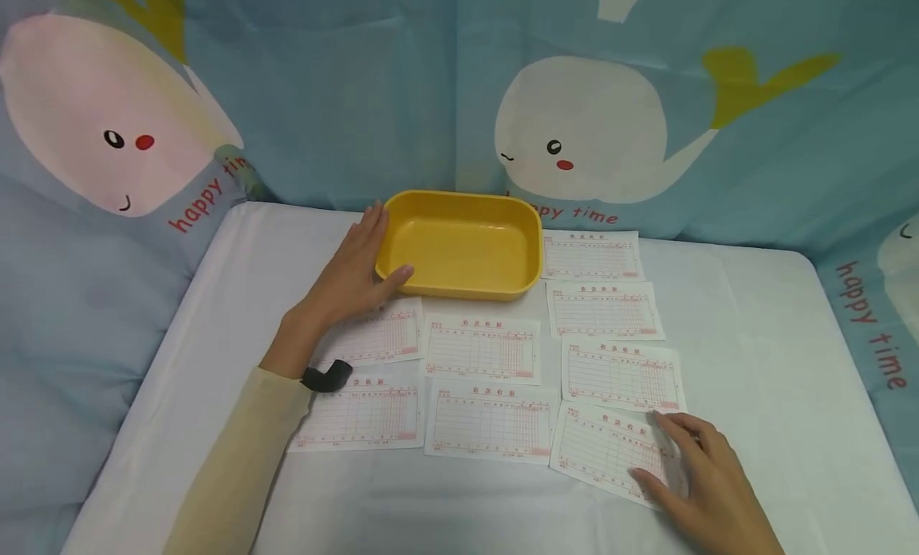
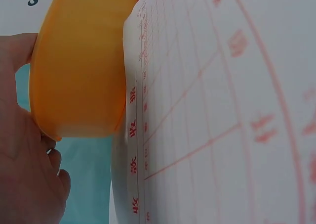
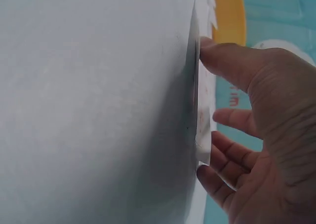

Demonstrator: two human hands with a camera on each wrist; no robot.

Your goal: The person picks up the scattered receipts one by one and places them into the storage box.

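A yellow tray [image 1: 459, 256] stands at the back, its left end against the left hand [image 1: 352, 268]. That hand's fingers lie extended along the left rim, its thumb over the front corner; the left wrist view shows the hand [image 2: 24, 135] beside the tray's wall [image 2: 79, 75]. At front right, the right hand [image 1: 711, 475] touches a tilted printed slip [image 1: 610, 451], thumb on its face and fingers spread near its upper right corner. From the right wrist, the hand's [image 3: 256, 125] thumb tip meets the slip's edge [image 3: 203, 130]; the other fingers are loosely bent.
Several more printed slips lie on the white cloth [image 1: 761, 364]: a column [image 1: 621, 375] rises to the tray's right side, and others [image 1: 491, 419] lie in front of it and under the left forearm. A blue curtain [image 1: 345, 100] with whale prints hangs behind.
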